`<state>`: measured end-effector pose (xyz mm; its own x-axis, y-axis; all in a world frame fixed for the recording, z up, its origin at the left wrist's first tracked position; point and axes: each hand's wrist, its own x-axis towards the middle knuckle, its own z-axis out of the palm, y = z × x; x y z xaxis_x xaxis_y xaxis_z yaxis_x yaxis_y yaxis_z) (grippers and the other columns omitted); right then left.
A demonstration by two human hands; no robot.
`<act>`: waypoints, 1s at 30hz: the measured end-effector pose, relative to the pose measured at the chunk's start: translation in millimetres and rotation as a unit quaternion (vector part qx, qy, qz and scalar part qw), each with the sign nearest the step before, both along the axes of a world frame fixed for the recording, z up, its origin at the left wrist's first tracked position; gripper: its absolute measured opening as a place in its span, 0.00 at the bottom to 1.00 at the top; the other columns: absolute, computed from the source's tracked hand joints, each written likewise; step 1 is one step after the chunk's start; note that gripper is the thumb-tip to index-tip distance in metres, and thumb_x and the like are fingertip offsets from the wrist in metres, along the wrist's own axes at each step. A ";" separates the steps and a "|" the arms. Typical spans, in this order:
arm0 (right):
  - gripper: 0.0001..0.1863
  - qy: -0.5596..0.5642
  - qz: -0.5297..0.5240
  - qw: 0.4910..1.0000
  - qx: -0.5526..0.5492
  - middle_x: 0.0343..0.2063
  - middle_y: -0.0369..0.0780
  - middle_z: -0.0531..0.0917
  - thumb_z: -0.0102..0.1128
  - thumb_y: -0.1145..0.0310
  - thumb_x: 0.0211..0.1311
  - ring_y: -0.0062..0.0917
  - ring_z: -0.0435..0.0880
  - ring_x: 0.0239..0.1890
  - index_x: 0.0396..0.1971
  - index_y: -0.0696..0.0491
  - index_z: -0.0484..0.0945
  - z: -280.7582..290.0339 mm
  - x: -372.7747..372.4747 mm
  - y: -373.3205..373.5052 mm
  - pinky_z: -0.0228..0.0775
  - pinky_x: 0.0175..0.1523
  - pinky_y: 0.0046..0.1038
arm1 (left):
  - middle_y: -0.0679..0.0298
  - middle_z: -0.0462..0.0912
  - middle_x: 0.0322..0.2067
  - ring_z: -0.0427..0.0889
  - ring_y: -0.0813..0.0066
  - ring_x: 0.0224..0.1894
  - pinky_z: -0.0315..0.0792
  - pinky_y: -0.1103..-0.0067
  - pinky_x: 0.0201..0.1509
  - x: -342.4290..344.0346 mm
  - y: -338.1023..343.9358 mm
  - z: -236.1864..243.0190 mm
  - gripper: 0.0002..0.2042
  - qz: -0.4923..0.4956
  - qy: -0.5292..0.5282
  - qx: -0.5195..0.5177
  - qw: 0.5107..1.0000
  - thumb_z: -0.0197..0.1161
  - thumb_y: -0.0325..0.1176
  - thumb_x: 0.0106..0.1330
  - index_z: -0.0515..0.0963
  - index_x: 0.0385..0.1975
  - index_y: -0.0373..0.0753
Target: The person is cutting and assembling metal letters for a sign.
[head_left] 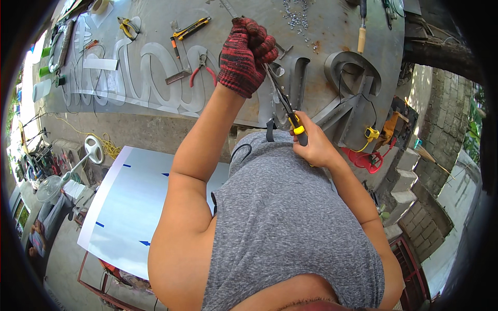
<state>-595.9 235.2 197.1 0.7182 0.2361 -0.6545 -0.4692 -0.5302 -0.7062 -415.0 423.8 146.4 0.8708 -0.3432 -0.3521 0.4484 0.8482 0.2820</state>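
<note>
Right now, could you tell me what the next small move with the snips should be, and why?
Probably squeeze the snips shut for one short cut. The bare right hand grips the yellow-and-black handles, the blades point up at the metal strip that the gloved left hand pinches, and the strip looks steady above the table.

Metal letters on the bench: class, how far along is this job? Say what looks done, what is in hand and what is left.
Done: a script outline lies formed, and a block letter stands shaped. In hand: the gloved left hand holds a metal strip while the bare right hand works snips on it. Left: that strip is not yet on any letter.
</note>
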 end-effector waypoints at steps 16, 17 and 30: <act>0.26 -0.017 -0.052 0.998 0.034 0.36 0.37 0.76 0.58 0.78 0.56 0.22 0.76 0.39 0.57 0.56 0.71 -15.7 -2.5 -4.6 0.69 0.53 0.27 | 0.74 0.59 0.20 0.56 0.80 0.20 0.55 0.80 0.23 16.7 0.0 7.2 0.15 0.026 0.032 0.026 0.999 0.52 0.49 0.79 0.74 0.36 0.45; 0.27 -0.015 -0.041 0.999 0.028 0.38 0.38 0.76 0.58 0.78 0.56 0.22 0.76 0.40 0.59 0.56 0.70 -16.5 -3.0 -6.1 0.69 0.54 0.27 | 0.75 0.58 0.19 0.56 0.81 0.19 0.55 0.81 0.22 22.0 5.9 3.3 0.14 0.030 0.010 0.036 0.999 0.53 0.47 0.79 0.75 0.38 0.44; 0.41 0.029 -0.017 0.998 0.060 0.47 0.44 0.80 0.60 0.76 0.52 0.29 0.81 0.47 0.70 0.59 0.59 -16.9 -1.0 -8.1 0.70 0.60 0.31 | 0.74 0.60 0.18 0.56 0.80 0.18 0.53 0.80 0.20 12.1 -2.2 -6.3 0.07 0.021 0.028 0.070 0.997 0.57 0.40 0.75 0.74 0.35 0.47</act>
